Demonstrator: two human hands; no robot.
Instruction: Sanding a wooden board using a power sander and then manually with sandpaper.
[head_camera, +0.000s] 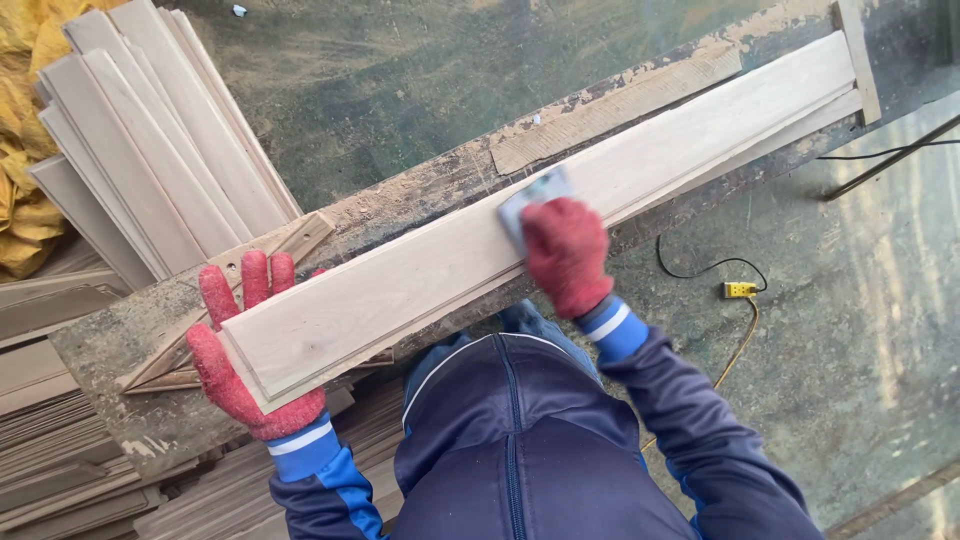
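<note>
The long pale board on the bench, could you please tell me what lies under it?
The board rests on a worn, dusty workbench, with thin wood strips poking out near the left hand. Whatever lies beneath its middle is covered.

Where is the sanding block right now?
In the head view, the grey sanding block lies on the long pale plank near its middle, pressed under the red-gloved right hand. The left hand grips the plank's near end.
</note>
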